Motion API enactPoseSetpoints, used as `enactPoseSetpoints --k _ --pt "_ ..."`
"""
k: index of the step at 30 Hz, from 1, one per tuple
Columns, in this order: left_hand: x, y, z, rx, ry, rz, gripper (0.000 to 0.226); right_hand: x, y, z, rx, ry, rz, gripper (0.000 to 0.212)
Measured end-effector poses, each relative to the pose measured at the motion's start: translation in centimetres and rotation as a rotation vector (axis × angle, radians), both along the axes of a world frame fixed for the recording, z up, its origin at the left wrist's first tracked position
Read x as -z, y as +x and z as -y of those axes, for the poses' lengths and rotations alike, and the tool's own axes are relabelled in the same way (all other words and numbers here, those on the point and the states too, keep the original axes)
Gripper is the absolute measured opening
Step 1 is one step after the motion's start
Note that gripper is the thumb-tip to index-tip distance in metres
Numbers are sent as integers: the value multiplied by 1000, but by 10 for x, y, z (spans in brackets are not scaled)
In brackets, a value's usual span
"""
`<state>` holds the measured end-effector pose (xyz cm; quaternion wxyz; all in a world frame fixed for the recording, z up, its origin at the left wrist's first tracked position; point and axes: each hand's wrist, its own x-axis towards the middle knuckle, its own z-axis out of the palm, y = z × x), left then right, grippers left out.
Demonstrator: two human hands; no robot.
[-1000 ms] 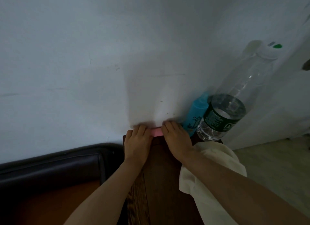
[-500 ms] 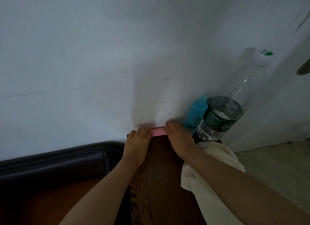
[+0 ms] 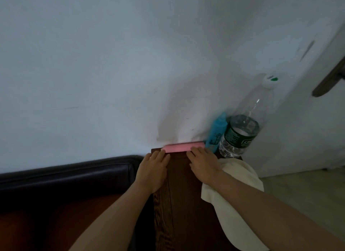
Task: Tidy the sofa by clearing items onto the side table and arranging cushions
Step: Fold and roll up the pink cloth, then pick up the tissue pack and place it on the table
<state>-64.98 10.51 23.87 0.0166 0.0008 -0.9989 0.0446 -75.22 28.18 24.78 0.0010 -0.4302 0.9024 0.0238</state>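
At frame centre I have the left hand (image 3: 153,169) and right hand (image 3: 203,163) flat, fingers straight, nudging the pink item (image 3: 182,147) against the wall (image 3: 112,63) on the side table (image 3: 183,194), probably to square it.

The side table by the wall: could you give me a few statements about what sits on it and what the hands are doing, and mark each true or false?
1. A pink object lies at the far edge of the wooden side table, against the wall. True.
2. The left hand is lifting the clear bottle. False: its fingers reach the pink object's left end; the bottle stands untouched.
3. A cream cloth hangs over the table's right side. True.
4. The blue bottle lies on the sofa. False: it stands beside the clear bottle.
5. The right hand holds the cloth. False: its fingers reach the pink object.
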Motion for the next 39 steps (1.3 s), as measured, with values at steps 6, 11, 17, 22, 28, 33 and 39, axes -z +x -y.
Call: enactPoseSetpoints --k 6,11,17,22,28,33,39 --pt "-38 44 -11 -16 45 -47 54 -32 38 -4 -44 -65 23 37" --pt "-66 80 -9 -54 117 -33 56 -62 73 -3 -61 -77 12 42" --pt "-100 155 2 -72 104 -75 57 -95 147 8 -107 -124 -69 38" --pt "-121 231 19 -101 76 -54 59 -119 224 24 -129 -204 -57 39" --pt "-152 312 39 -144 49 -84 60 -143 307 51 -167 -228 -122 40" --pt "-167 376 51 -281 54 -91 62 -160 362 78 -225 -196 -131 42" --pt "-181 460 55 -434 -7 -85 63 -173 416 97 -354 -242 -148 42"
